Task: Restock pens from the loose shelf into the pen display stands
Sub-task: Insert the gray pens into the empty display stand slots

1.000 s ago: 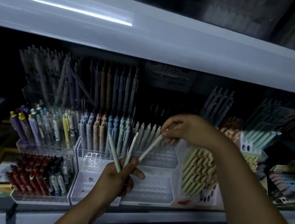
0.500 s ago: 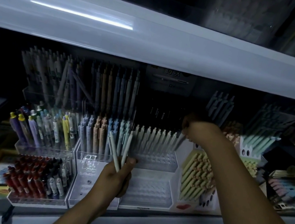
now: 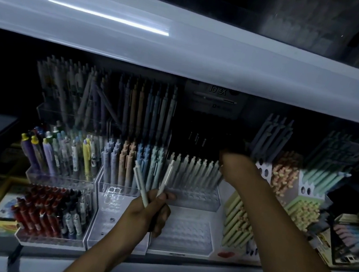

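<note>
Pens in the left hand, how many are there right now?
2. The left hand holds two pale pens: one pen leans left, the other pen leans right, fanned apart above the fist. More could be hidden inside the fist.

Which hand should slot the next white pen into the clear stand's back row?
Probably the right hand: it is already at the right end of the white pen row and looks free. The left hand is holding two white pens, so it can feed them over.
</note>
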A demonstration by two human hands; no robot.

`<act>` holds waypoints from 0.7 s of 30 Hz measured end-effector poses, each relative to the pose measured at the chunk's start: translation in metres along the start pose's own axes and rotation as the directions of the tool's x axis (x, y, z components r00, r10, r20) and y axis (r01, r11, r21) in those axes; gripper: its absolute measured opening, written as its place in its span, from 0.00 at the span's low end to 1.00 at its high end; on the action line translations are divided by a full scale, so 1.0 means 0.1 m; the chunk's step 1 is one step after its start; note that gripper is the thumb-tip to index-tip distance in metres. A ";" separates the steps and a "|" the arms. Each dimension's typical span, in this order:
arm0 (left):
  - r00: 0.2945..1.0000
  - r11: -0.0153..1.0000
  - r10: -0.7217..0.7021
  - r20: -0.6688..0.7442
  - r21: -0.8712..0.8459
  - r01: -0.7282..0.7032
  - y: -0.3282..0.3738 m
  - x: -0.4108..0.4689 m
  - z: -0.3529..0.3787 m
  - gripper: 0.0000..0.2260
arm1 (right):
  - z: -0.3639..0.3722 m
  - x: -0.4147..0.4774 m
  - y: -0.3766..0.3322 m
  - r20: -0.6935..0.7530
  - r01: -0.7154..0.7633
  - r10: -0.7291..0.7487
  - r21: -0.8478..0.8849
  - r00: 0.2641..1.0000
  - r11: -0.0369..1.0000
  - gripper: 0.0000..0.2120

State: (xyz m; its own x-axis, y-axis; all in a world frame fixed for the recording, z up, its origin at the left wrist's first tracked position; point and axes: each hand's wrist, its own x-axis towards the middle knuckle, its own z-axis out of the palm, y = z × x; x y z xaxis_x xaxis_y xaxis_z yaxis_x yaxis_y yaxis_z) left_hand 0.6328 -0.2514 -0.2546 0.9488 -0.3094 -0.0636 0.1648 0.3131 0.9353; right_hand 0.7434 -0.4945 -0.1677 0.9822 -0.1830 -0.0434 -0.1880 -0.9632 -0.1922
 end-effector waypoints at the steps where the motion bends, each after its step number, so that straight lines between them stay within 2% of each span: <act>1: 1.000 1.000 0.006 -0.010 -0.002 -0.006 0.00 0.00 0.00 0.18 | 0.00 -0.02 -0.01 -0.004 0.015 -0.015 -0.018 1.000 1.000 0.11; 4: 0.999 1.000 0.024 -0.034 -0.006 -0.024 -0.01 0.01 0.00 0.18 | -0.06 -0.05 -0.05 0.050 0.054 -0.049 -0.102 0.998 0.993 0.09; 7: 0.999 0.999 0.033 -0.022 -0.007 -0.033 0.00 0.00 0.00 0.17 | -0.09 -0.01 -0.04 0.117 0.035 -0.025 -0.079 0.993 0.996 0.10; 10: 1.000 1.000 0.024 -0.015 -0.006 -0.024 0.00 -0.01 -0.01 0.18 | -0.09 -0.02 -0.03 0.083 -0.003 0.006 -0.034 0.997 0.999 0.08; 13: 1.000 1.000 0.021 -0.013 0.003 -0.021 0.01 -0.01 -0.02 0.18 | -0.14 0.00 -0.07 0.122 -0.045 0.046 -0.009 0.991 0.999 0.05; 15: 1.000 1.000 0.021 -0.014 0.003 -0.020 0.02 -0.02 -0.04 0.18 | -0.16 0.01 -0.13 0.152 -0.090 0.085 0.029 0.985 0.995 0.10; 17: 1.000 1.000 0.020 -0.014 0.002 -0.020 0.03 -0.02 -0.05 0.19 | -0.14 -0.01 -0.16 0.157 -0.084 0.085 -0.014 0.984 0.996 0.17; 21: 1.000 1.000 0.013 -0.017 0.001 -0.013 0.03 -0.04 -0.06 0.19 | -0.10 -0.09 -0.17 0.052 -0.049 0.051 -0.033 0.997 0.998 0.19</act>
State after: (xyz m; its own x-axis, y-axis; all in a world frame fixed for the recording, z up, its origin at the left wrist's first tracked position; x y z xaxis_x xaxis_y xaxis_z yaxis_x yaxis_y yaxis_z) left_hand 0.6313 -0.2437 -0.2540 0.9552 -0.2901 -0.0577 0.1526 0.3165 0.9362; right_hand 0.7376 -0.4780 -0.1538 0.9696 -0.2215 -0.1043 -0.2360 -0.9590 -0.1572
